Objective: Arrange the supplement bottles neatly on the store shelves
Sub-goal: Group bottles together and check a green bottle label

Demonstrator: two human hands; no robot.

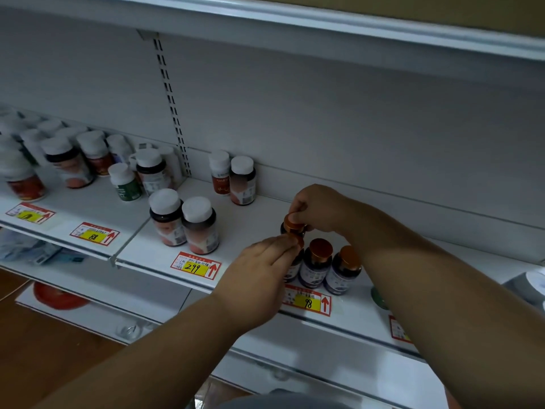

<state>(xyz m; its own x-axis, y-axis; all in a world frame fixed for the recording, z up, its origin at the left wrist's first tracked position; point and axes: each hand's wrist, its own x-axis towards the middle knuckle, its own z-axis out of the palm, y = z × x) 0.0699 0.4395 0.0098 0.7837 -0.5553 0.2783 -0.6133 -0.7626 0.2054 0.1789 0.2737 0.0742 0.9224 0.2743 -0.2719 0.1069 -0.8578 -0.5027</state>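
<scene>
Head view: both hands' fingers (290, 240) pinch copper-capped bottles (295, 224).

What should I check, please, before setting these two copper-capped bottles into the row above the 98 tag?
1. Left hand grips the front copper-capped bottle: ok.
2. Right hand grips the rear copper-capped bottle: ok.
3. Two placed purple-label bottles upright: ok.
4. Held bottles' labels facing front: cannot tell, hidden.
5. Free shelf behind the row: ok.
6. White-capped pair clear of the hands: ok.
</scene>
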